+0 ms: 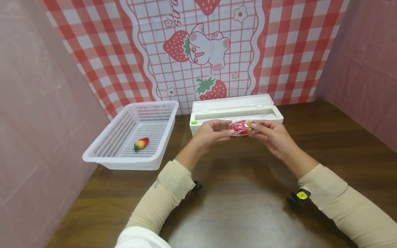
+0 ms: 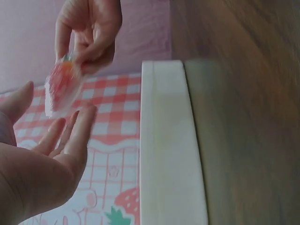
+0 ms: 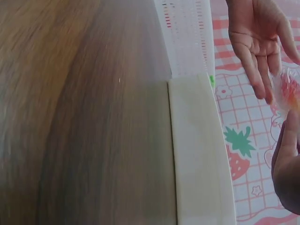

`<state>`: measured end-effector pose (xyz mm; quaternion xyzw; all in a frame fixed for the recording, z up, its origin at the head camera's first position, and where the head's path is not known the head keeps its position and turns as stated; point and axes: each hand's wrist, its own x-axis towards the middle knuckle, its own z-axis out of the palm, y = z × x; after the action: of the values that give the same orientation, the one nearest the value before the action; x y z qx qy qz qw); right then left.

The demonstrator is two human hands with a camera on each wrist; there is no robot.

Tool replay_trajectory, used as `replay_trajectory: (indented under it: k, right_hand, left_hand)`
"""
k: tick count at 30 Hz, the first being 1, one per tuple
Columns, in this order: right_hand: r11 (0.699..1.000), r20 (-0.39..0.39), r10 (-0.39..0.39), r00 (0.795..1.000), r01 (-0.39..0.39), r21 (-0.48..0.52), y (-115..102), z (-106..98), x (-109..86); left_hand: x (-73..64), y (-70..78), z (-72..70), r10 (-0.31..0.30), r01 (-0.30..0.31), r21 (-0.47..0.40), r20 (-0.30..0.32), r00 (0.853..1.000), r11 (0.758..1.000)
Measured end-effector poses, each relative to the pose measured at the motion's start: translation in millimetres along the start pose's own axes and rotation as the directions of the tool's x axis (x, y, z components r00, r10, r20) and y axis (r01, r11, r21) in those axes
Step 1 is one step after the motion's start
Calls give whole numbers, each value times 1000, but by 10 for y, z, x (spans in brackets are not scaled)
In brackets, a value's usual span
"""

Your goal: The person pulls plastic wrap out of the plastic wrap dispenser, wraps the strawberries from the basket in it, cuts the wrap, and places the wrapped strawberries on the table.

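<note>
My right hand (image 1: 274, 139) pinches a red strawberry (image 1: 240, 127) by its leafy end, above the table in front of the white box. Clear, shiny plastic film wraps the strawberry, seen also in the left wrist view (image 2: 63, 86). At the strawberry's other end is my left hand (image 1: 208, 133). In the left wrist view the fingers of my left hand (image 2: 47, 164) are extended and spread from the thumb, close to the wrapped tip. Whether they touch the film is hard to tell. The right wrist view shows the left palm (image 3: 255, 42) facing the strawberry.
Behind the hands stands a long white box (image 1: 232, 112) with its lid raised and a green tab (image 1: 194, 122) at its left end. A white plastic basket (image 1: 124, 160) sits to the left, holding one red-and-yellow strawberry (image 1: 141, 144). A strawberry-print checked cloth (image 1: 279, 51) hangs behind the wooden table (image 1: 235, 206).
</note>
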<state>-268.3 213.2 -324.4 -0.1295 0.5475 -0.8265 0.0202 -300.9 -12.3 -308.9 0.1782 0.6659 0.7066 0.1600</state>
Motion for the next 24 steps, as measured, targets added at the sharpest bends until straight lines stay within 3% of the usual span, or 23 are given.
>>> replay_trajectory:
  k: [2, 3, 5, 6, 8, 10, 11, 12, 13, 16, 19, 21, 24]
  right_hand:
    - [1000, -30, 15, 999, -16, -21, -32, -39, 2]
    - [999, -46, 25, 999, -27, -31, -50, -66, 2]
    - [998, -79, 49, 996, -53, -46, -90, -130, -3]
    - [996, -98, 62, 993, -68, -59, -112, -165, -7]
    - [992, -134, 89, 987, -100, -80, -153, -238, -19]
    - [989, -163, 106, 981, -120, -82, -185, -302, -30]
    - [988, -174, 114, 978, -130, -85, -198, -333, -37]
    - [987, -185, 122, 975, -139, -82, -208, -361, -42]
    - [987, -191, 128, 973, -144, -74, -215, -390, -46]
    - [985, -214, 145, 966, -162, -62, -228, -487, -48]
    - [975, -252, 176, 952, -203, -88, -241, -608, -31]
    - [966, -276, 198, 940, -235, -107, -251, -702, -9]
    - [944, -312, 231, 922, -290, -156, -277, -864, 22]
  left_hand:
    - [0, 6, -51, 50, -50, 172, 4, 999, 984]
    - [-2, 10, -77, 80, -80, 262, 8, 997, 962]
    - [-10, 21, -121, 149, -148, 441, 33, 988, 885]
    - [-19, 30, -137, 187, -190, 530, 60, 981, 826]
    - [-38, 38, -166, 256, -272, 697, 130, 958, 664]
    - [-54, 38, -182, 304, -346, 796, 214, 928, 497]
    - [-63, 36, -186, 316, -374, 823, 251, 915, 427]
    - [-72, 33, -187, 320, -395, 839, 283, 904, 376]
    - [-82, 30, -185, 313, -406, 849, 305, 900, 339]
    - [-113, 23, -167, 274, -416, 868, 344, 898, 272]
    - [-154, 21, -150, 234, -423, 879, 373, 898, 222]
    - [-181, 15, -148, 218, -431, 880, 388, 895, 201]
    - [-220, 4, -158, 219, -445, 875, 404, 888, 192]
